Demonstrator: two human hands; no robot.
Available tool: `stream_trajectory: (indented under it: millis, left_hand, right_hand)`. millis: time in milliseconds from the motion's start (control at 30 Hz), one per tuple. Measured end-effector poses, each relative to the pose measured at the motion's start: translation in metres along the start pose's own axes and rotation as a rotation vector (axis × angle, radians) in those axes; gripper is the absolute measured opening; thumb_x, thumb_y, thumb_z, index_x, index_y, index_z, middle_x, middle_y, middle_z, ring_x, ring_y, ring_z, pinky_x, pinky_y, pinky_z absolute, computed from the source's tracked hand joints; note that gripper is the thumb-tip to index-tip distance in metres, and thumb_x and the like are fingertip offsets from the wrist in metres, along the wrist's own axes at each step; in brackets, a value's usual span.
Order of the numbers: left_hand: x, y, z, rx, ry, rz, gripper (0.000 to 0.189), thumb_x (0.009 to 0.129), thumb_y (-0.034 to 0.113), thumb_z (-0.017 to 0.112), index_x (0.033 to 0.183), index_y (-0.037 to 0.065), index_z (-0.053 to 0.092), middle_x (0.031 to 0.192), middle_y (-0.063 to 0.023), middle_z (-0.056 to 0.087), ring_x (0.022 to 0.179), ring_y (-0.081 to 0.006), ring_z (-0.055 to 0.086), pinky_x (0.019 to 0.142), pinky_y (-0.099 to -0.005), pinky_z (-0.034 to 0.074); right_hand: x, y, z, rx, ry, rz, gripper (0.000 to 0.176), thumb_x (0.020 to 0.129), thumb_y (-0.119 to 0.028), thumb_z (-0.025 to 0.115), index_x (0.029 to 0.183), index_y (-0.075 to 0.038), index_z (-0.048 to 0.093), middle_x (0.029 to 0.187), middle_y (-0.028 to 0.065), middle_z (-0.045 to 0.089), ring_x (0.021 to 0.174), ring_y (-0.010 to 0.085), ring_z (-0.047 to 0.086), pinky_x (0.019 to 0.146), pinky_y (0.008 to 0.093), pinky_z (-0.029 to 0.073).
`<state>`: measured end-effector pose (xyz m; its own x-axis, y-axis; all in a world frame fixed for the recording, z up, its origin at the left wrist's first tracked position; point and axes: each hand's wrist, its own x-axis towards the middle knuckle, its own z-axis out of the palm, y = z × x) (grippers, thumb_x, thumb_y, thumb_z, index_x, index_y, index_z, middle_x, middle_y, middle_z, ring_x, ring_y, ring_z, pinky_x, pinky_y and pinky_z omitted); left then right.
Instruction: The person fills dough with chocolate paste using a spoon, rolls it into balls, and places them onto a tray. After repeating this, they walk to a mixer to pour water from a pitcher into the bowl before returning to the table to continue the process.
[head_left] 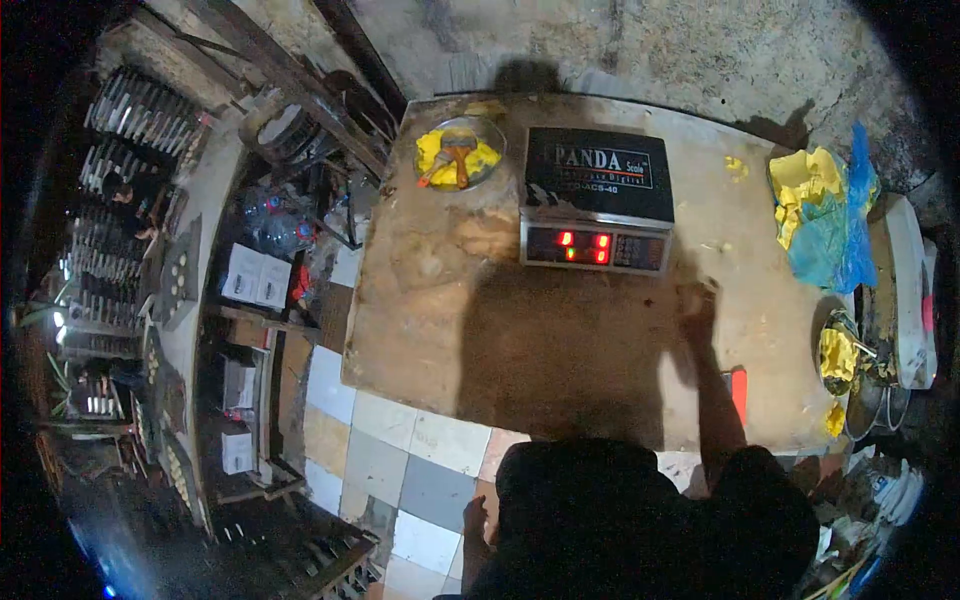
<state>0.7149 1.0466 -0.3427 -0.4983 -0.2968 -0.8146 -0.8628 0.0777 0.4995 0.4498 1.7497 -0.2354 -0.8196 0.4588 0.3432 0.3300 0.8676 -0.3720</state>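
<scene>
My right hand (697, 302) reaches over the wooden table (410, 335), just below the right corner of a black digital scale (600, 180). Its fingers look apart and loosely bent, with nothing visible in them. Red digits are lit on the scale's front panel. My left hand (478, 520) hangs low beside my body above the tiled floor, fingers loose, holding nothing that shows. A red flat object (738, 395) lies beside my right forearm. At the table's far left, a round metal bowl (500, 140) holds yellow stuff with a brush (459, 160) across it.
At the right edge lie yellow chunks (805, 185) on blue plastic (858, 220), and a smaller bowl (838, 360) with yellow pieces. To the left are shelves with white boxes (255, 277), a long counter (190, 290) with small pale pieces, and a person (125, 190) beyond.
</scene>
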Motion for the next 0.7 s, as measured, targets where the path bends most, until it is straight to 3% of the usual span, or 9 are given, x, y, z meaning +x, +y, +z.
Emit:
stream_trajectory:
  millis: [133,200,267,333,367,433,533,600,700]
  left_hand:
    - [0.047,0.059,-0.031,0.146,-0.057,0.141,0.033,0.091,0.03,0.058,0.11,0.003,0.065,0.079,-0.0084,0.065,0.058,-0.0136,0.055,0.049,-0.0312,0.045]
    - [0.07,0.072,-0.045,0.034,-0.152,0.563,0.027,0.094,0.022,0.054,0.114,0.012,0.067,0.074,-0.0044,0.062,0.054,-0.0131,0.055,0.048,-0.0299,0.047]
    - [0.104,0.091,-0.061,0.07,-0.161,0.46,0.027,0.093,0.022,0.051,0.113,0.013,0.068,0.069,-0.006,0.061,0.053,-0.013,0.054,0.049,-0.0294,0.047]
    - [0.125,0.113,-0.064,0.655,-0.023,0.686,0.027,0.092,0.021,0.051,0.103,0.005,0.07,0.089,-0.0108,0.07,0.058,-0.0098,0.053,0.051,-0.0251,0.044]
    - [0.124,0.127,-0.06,0.54,-0.026,0.727,0.027,0.092,0.023,0.054,0.104,0.007,0.07,0.082,-0.0089,0.068,0.057,-0.0089,0.052,0.049,-0.0246,0.042]
    - [0.126,0.15,-0.052,0.331,-0.027,0.619,0.026,0.091,0.028,0.058,0.104,0.01,0.071,0.069,-0.0048,0.063,0.053,-0.0079,0.049,0.047,-0.0252,0.039]
    - [0.129,0.167,-0.047,0.081,-0.05,0.381,0.025,0.089,0.029,0.062,0.104,0.011,0.071,0.06,0.0002,0.057,0.049,-0.0076,0.045,0.046,-0.0263,0.037]
    - [0.097,0.176,-0.046,0.021,-0.043,0.367,0.027,0.087,0.029,0.067,0.105,0.01,0.069,0.058,0.0022,0.055,0.049,-0.0075,0.044,0.045,-0.0267,0.036]
    - [0.089,0.16,-0.061,0.026,0.05,0.221,0.029,0.084,0.029,0.072,0.106,0.01,0.068,0.059,0.0022,0.055,0.05,-0.0078,0.046,0.047,-0.0289,0.037]
  right_hand:
    - [-0.067,0.09,-0.072,-0.256,0.022,0.309,0.055,0.073,-0.047,0.075,0.104,-0.003,0.063,0.106,0.0177,0.062,0.102,0.0342,0.057,0.088,0.0442,0.046]
    - [-0.124,0.108,-0.098,-0.427,-0.132,0.505,0.064,0.067,-0.054,0.076,0.098,-0.001,0.062,0.097,0.0195,0.064,0.093,0.0356,0.06,0.078,0.0446,0.05]
    - [-0.162,0.108,-0.099,-0.466,-0.275,0.639,0.073,0.061,-0.062,0.078,0.092,0.001,0.062,0.089,0.0213,0.066,0.084,0.0369,0.064,0.068,0.0451,0.053]
    - [-0.181,0.11,-0.065,-0.376,-0.317,0.707,0.066,0.058,-0.062,0.079,0.075,-0.001,0.06,0.071,0.0189,0.065,0.07,0.0346,0.065,0.058,0.0438,0.051]
    - [-0.203,0.133,-0.018,-0.301,-0.281,0.465,0.061,0.06,-0.059,0.08,0.072,-0.002,0.06,0.065,0.0159,0.063,0.064,0.0308,0.064,0.056,0.0438,0.05]
    - [-0.164,0.036,-0.018,0.112,-0.4,0.69,0.047,0.07,-0.044,0.081,0.065,-0.002,0.061,0.054,0.0084,0.058,0.055,0.02,0.059,0.052,0.0391,0.048]
    - [-0.129,-0.056,0.037,0.739,-0.517,0.941,0.035,0.087,-0.032,0.07,0.097,0.001,0.062,0.08,0.0042,0.062,0.067,0.0159,0.056,0.058,0.0312,0.049]
    - [-0.102,-0.061,0.115,0.1,-0.591,0.526,0.043,0.087,-0.037,0.068,0.112,-0.003,0.058,0.092,0.0034,0.063,0.076,0.0205,0.059,0.069,0.0358,0.052]
    - [-0.06,-0.147,0.1,0.138,-0.308,0.185,0.039,0.089,-0.036,0.063,0.115,-0.008,0.058,0.101,0.0072,0.063,0.087,0.0247,0.061,0.075,0.0391,0.052]
